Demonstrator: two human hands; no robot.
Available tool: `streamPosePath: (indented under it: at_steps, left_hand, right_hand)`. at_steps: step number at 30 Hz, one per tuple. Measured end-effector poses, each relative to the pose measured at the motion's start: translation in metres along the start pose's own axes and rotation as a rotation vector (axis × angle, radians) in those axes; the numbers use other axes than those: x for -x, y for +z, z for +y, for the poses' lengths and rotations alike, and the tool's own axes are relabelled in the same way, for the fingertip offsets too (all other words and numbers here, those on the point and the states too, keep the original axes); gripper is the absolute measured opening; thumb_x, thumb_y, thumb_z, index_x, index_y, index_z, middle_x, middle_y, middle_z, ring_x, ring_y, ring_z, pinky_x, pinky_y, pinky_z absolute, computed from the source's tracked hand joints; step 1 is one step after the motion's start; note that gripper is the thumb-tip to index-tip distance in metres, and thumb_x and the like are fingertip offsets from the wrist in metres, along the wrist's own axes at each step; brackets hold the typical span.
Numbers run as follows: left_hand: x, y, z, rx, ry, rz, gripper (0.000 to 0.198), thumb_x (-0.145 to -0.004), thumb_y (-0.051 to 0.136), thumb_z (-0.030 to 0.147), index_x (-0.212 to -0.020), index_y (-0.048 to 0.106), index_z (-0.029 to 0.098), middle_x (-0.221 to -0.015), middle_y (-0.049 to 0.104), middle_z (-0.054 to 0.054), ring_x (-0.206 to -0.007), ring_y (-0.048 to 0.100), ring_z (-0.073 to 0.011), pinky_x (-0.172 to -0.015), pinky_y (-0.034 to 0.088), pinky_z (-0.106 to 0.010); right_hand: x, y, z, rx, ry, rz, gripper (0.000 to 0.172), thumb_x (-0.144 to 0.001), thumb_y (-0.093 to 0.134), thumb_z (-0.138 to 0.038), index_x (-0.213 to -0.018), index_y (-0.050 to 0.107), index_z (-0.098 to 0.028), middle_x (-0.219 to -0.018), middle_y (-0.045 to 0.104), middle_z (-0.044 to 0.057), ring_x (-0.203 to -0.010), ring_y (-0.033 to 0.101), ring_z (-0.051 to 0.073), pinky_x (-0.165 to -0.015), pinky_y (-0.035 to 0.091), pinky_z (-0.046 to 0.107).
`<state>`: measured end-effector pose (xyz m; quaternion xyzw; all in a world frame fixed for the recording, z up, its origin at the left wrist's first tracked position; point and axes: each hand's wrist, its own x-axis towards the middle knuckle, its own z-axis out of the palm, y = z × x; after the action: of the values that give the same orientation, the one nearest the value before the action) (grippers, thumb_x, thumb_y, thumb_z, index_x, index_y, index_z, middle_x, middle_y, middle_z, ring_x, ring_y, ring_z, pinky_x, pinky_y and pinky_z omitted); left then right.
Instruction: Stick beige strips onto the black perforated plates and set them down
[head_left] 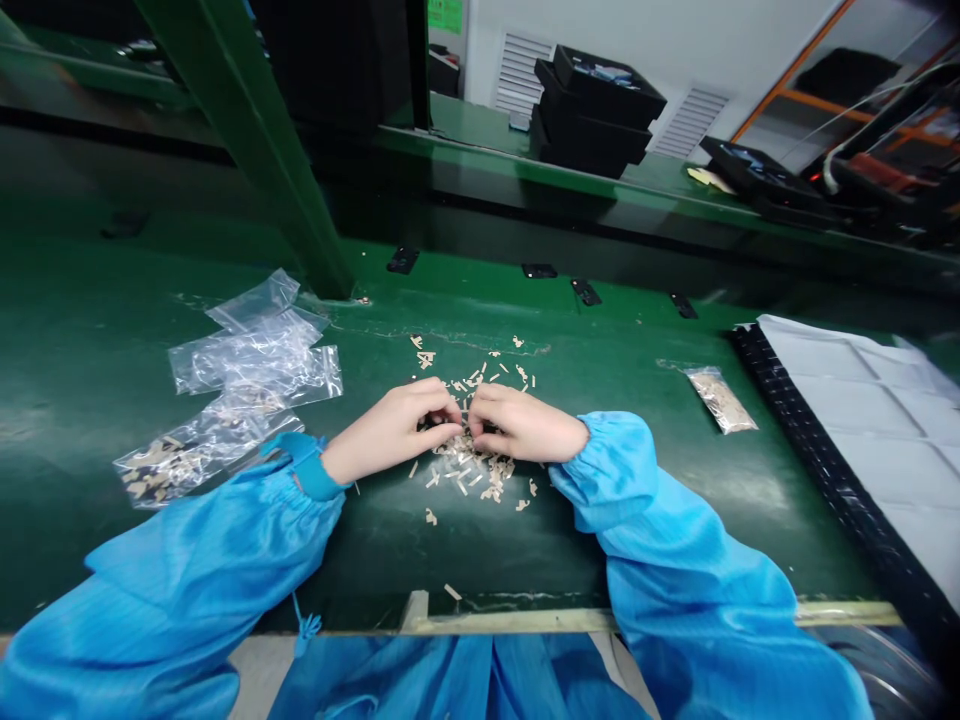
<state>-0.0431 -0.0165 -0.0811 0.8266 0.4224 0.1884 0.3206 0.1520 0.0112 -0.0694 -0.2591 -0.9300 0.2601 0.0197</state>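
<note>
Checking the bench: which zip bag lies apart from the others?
The small zip bag holding beige pieces, alone at right; the others overlap at left.

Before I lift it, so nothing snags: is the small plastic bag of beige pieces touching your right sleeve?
Apart. The head view shows green bench surface between the small plastic bag and the blue right sleeve.

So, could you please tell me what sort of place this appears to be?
Probably a factory assembly line for small parts: a long green workbench, the person's blue work smock, and stacked black trays.
</note>
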Motion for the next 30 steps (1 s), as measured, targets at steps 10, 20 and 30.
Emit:
streamPosePath:
  at_steps: [10, 20, 30]
  left_hand:
    - [-0.016, -0.017, 0.041, 0.380, -0.136, 0.126, 0.018, -0.079, 0.052, 0.030, -0.069, 0.054, 0.016, -0.064, 0.047, 0.004, -0.058, 0.043, -0.0095, -0.053, 0.033, -0.022]
    - [-0.043, -0.030, 0.078, 0.390, -0.054, 0.513, 0.011, -0.079, 0.053, 0.025, -0.074, 0.056, 0.016, -0.067, 0.054, 0.001, -0.063, 0.051, -0.0107, -0.058, 0.041, -0.022]
    - [-0.048, -0.026, 0.077, 0.053, -0.031, 0.583, 0.007, -0.075, 0.051, 0.015, -0.071, 0.056, 0.017, -0.067, 0.056, 0.003, -0.062, 0.051, -0.0099, -0.059, 0.041, -0.022]
  right_hand:
    - [0.009, -0.044, -0.017, -0.189, -0.036, 0.402, 0.010, -0.077, 0.054, -0.010, -0.077, 0.048, -0.018, -0.068, 0.051, -0.003, -0.061, 0.049, 0.010, -0.057, 0.039, 0.021]
    - [0.021, -0.062, -0.030, 0.186, -0.035, 0.847, 0.009, -0.084, 0.047, -0.018, -0.078, 0.054, -0.017, -0.084, 0.056, 0.007, -0.081, 0.054, 0.018, -0.073, 0.045, 0.032]
    - [0.014, -0.052, -0.033, 0.215, 0.133, 0.882, 0.018, -0.083, 0.042, -0.012, -0.073, 0.055, -0.018, -0.080, 0.058, 0.006, -0.080, 0.055, 0.019, -0.072, 0.045, 0.034]
